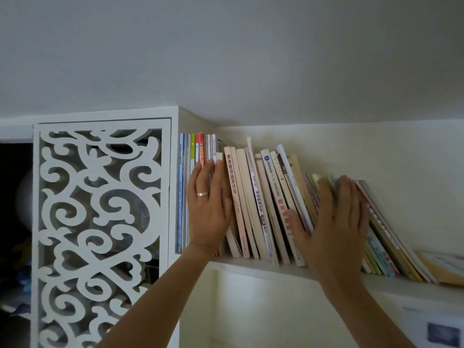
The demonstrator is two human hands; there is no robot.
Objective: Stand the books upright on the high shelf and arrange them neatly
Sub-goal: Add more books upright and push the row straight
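Note:
A row of books stands on the high white shelf. The thin books at the far left are upright against the cabinet side. The cream and pink books in the middle lean to the left, and the green and grey ones at the right lean more steeply. My left hand, with a ring on it, lies flat with straight fingers on the spines of the upright books. My right hand, blurred, presses flat with straight fingers on the leaning books at the right.
A white cabinet door with carved scrollwork stands left of the shelf. The ceiling is close above the books. A yellowish book or folder lies flat at the right end of the shelf. A white box sits below right.

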